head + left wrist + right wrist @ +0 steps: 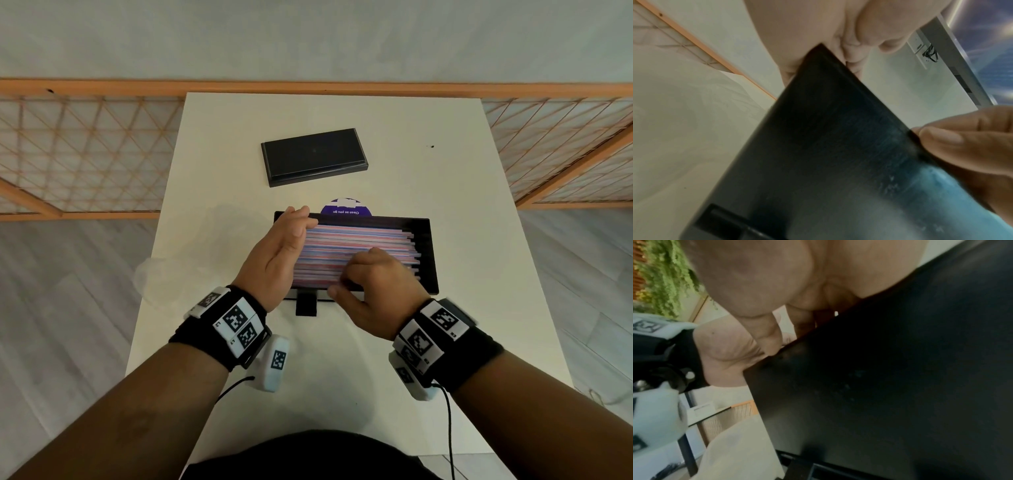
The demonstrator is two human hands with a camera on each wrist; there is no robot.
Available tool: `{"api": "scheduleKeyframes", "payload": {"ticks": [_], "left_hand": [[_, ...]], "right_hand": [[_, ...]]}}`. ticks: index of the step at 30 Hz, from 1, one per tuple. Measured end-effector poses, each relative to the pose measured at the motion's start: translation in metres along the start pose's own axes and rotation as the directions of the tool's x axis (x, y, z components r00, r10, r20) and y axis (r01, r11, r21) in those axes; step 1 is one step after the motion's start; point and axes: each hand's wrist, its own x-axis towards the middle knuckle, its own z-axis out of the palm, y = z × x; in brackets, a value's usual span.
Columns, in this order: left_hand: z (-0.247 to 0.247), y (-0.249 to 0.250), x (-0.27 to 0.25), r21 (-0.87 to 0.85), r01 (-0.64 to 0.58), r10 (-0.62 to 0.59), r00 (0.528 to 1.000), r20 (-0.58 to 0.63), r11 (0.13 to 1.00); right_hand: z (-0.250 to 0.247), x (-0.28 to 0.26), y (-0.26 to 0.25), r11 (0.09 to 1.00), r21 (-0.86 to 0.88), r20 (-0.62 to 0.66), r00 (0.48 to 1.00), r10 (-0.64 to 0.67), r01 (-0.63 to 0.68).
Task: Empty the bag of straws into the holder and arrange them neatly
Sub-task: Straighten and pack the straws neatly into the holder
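A black rectangular holder (429, 260) stands mid-table, filled with red, blue and white striped straws (363, 236) lying left to right. At its left end my left hand (301, 222) has straight fingers held flat against the straw ends. My right hand (342, 281) is over the near side. Its fingers curl down into the near straws and its thumb lies along the outside of the front wall. The fingertips are hidden. The left wrist view shows the holder's dark wall (828, 146) close up. The right wrist view shows the same wall (890, 369).
A crumpled clear plastic bag (171, 274) lies left of the holder on the white table (479, 325). The black lid (313, 156) lies further back. A round purple sticker (346, 207) is just behind the holder. Wooden lattice panels flank the table.
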Motion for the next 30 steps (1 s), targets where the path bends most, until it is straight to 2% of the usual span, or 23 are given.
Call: {"api": "scheduleKeyframes", "payload": {"ticks": [2, 5, 9, 11, 13, 15, 16, 17, 18, 19, 20, 21, 22, 24, 28, 30], "left_hand": [[0.000, -0.001, 0.000, -0.021, -0.007, 0.007, 1.000, -0.004, 1.000], [0.000, -0.002, 0.000, -0.020, -0.012, 0.012, 1.000, -0.003, 1.000], [0.000, -0.003, 0.001, -0.029, -0.019, 0.019, 1.000, -0.011, 0.999], [0.000, -0.002, -0.001, -0.068, -0.050, 0.045, 0.996, -0.071, 0.996], [-0.003, 0.001, -0.005, -0.049, -0.112, 0.099, 0.970, -0.221, 0.993], [-0.006, 0.002, -0.007, -0.060, -0.079, 0.052, 0.929, -0.367, 0.995], [-0.007, 0.002, -0.007, -0.129, -0.007, -0.046, 0.916, -0.399, 0.992], [-0.007, 0.002, -0.006, -0.232, 0.079, -0.169, 0.901, -0.399, 0.969], [-0.006, 0.000, -0.004, -0.346, 0.161, -0.288, 0.889, -0.356, 0.924], [-0.004, 0.001, -0.002, -0.447, 0.234, -0.381, 0.883, -0.274, 0.863], [0.000, 0.002, -0.001, -0.515, 0.289, -0.435, 0.880, -0.189, 0.807], [0.003, 0.004, 0.000, -0.543, 0.319, -0.455, 0.880, -0.133, 0.777], [0.005, 0.005, 0.001, -0.537, 0.333, -0.460, 0.880, -0.119, 0.775], [0.004, 0.009, 0.002, -0.498, 0.336, -0.453, 0.881, -0.133, 0.800], [-0.003, 0.022, 0.006, -0.531, 0.261, -0.377, 0.918, -0.123, 0.806], [-0.007, 0.029, 0.008, -0.550, 0.235, -0.349, 0.930, -0.111, 0.802]], "right_hand": [[-0.001, 0.003, -0.002, 1.000, 0.004, -0.019, 1.000, 0.002, -0.002], [-0.003, 0.004, -0.004, 0.998, -0.053, 0.056, 0.998, 0.024, -0.021], [-0.002, 0.004, -0.004, 0.998, -0.060, 0.023, 1.000, 0.015, -0.014], [-0.006, 0.002, -0.001, 1.000, 0.008, -0.010, 1.000, -0.004, 0.005], [-0.018, -0.002, 0.005, 0.995, 0.102, -0.162, 0.987, 0.020, -0.003], [-0.035, -0.006, 0.016, 0.985, 0.132, -0.356, 0.922, 0.148, -0.107], [-0.042, -0.009, 0.024, 0.966, 0.148, -0.424, 0.868, 0.257, -0.213], [-0.048, -0.013, 0.032, 0.918, 0.175, -0.441, 0.806, 0.395, -0.355], [-0.051, -0.015, 0.038, 0.837, 0.205, -0.383, 0.745, 0.546, -0.507], [-0.051, -0.017, 0.042, 0.743, 0.212, -0.271, 0.693, 0.669, -0.635], [-0.048, -0.018, 0.044, 0.672, 0.204, -0.149, 0.656, 0.740, -0.712], [-0.042, -0.018, 0.045, 0.644, 0.205, -0.059, 0.647, 0.760, -0.737], [-0.035, -0.019, 0.044, 0.647, 0.221, -0.019, 0.660, 0.751, -0.730], [-0.030, -0.019, 0.040, 0.680, 0.260, -0.059, 0.692, 0.719, -0.685], [-0.067, -0.019, 0.031, 0.763, 0.262, -0.288, 0.707, 0.646, -0.591], [-0.082, -0.016, 0.020, 0.841, 0.199, -0.452, 0.714, 0.534, -0.503]]}}
